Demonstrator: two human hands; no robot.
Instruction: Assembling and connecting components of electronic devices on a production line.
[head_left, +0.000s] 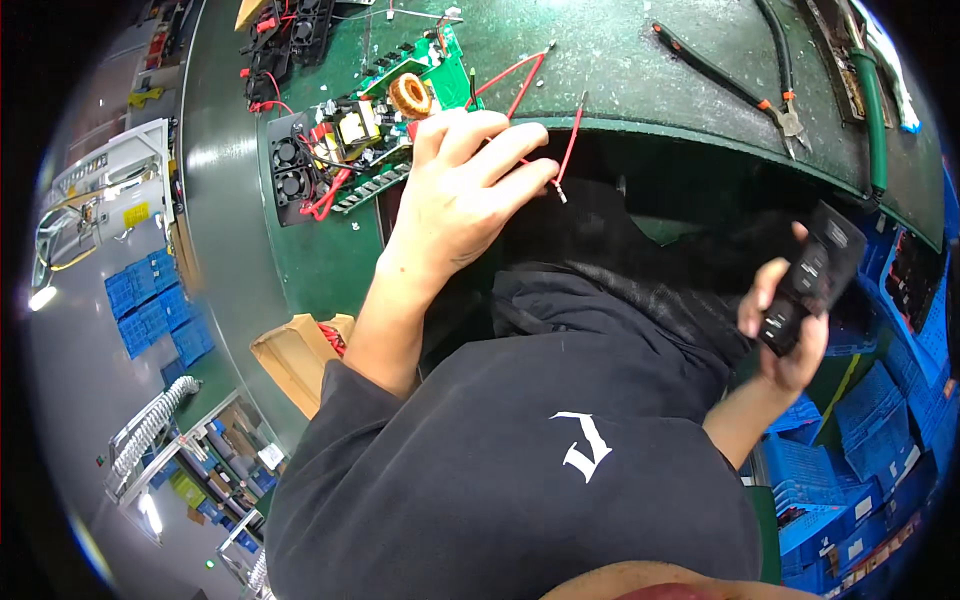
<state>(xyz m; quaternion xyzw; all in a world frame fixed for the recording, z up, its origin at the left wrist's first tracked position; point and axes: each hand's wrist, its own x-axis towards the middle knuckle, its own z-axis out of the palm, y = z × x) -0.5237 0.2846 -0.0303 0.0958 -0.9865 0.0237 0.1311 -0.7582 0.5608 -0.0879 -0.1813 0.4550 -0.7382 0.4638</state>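
Note:
My left hand (465, 185) reaches over the table's near edge, beside a green circuit board (447, 75) with a copper-wound ring coil (410, 95). Its thumb and fingertips are closed on a thin red wire (572, 145), whose metal-tipped end shows just past them. Other red wire runs from the board and bends near the bare tabletop. Off to the right, my right hand (790, 335) grips a black rectangular panel (822, 262) with small markings, holding it tilted above my lap. What the panel's underside looks like is hidden.
Black fans (292, 170) with red leads sit at the board's left. Orange-and-black cutting pliers (785, 120) lie at the back right, beside a green-handled tool (870, 120). A cardboard box (290, 360) stands at left. Blue crates (880, 410) are stacked on the right.

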